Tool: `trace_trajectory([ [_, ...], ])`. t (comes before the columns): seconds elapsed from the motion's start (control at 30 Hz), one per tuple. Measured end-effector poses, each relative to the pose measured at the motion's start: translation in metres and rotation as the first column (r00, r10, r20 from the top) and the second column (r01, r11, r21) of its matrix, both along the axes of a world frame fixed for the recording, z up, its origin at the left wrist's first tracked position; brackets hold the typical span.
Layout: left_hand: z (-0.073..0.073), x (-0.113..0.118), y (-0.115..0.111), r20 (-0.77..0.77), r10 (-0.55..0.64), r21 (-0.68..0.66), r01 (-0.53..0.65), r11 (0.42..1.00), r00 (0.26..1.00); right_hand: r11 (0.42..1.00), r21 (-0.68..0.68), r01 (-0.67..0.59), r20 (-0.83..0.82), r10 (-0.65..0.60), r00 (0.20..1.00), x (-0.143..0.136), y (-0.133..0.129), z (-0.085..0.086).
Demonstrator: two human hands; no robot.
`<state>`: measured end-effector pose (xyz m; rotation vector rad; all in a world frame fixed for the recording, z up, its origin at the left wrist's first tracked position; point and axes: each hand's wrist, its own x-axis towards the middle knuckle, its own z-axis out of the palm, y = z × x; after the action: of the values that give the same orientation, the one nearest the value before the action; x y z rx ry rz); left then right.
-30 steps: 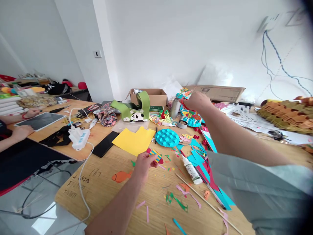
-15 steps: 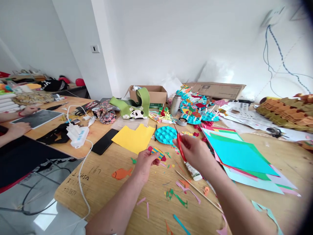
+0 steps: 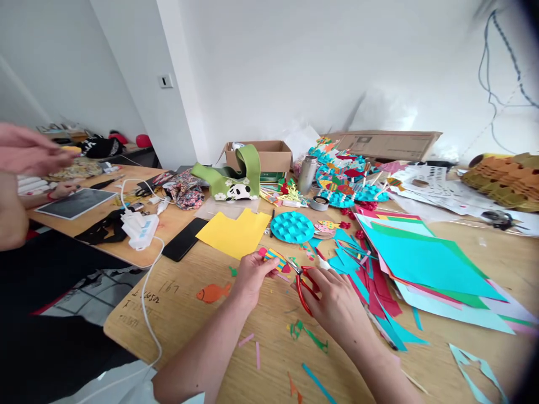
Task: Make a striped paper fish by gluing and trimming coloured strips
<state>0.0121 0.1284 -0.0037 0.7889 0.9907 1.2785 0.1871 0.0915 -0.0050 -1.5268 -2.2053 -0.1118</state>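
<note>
My left hand (image 3: 249, 280) pinches a small striped paper cutout (image 3: 274, 260), yellow and blue with pinkish-red ends, perhaps a fish. In my right hand (image 3: 339, 300) are red-handled scissors (image 3: 301, 287), fingers through the loops. Their blade tips point left and come close to the cutout's right end; whether they touch it I cannot tell. The white nozzle of a bottle (image 3: 323, 262) peeks out behind my right hand. Left of my left hand lies an orange paper fish (image 3: 213, 292). Beyond the hands rests a round blue woven-looking paper disc (image 3: 292, 226).
Yellow paper (image 3: 234, 231), a black phone (image 3: 184, 239) and a power strip (image 3: 141, 231) with a white cable lie left. Coloured sheets (image 3: 429, 264) are stacked right. Scraps (image 3: 309, 335) litter the front. A steel flask (image 3: 308, 175) stands behind. Another person's arm (image 3: 25, 151) reaches in at far left.
My right hand has come down with the scissors, which now point toward the cutout. The view has shifted slightly. Another person's blurred arm and dark clothing have appeared at the left.
</note>
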Motion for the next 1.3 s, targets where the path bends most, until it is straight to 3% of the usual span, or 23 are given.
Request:
trace_trajectory([
  [0.2,-0.0006,0.0001,0.0008,-0.023,0.021,-0.009,-0.021,1.0,1.0,1.0,0.009,-0.026,0.003,0.026,1.0,-0.0013,-0.0019,0.0025],
  [0.67,0.0006,0.0001,-0.0004,0.022,-0.053,-0.031,0.054,0.998,0.998,1.0,0.024,0.012,0.051,-0.013,0.999,-0.0011,-0.0029,0.0058],
  [1.3,0.0017,-0.0006,-0.0004,-0.032,-0.011,-0.013,0.011,1.0,0.999,1.0,0.014,-0.007,0.058,0.006,0.998,-0.0004,-0.0041,0.0057],
])
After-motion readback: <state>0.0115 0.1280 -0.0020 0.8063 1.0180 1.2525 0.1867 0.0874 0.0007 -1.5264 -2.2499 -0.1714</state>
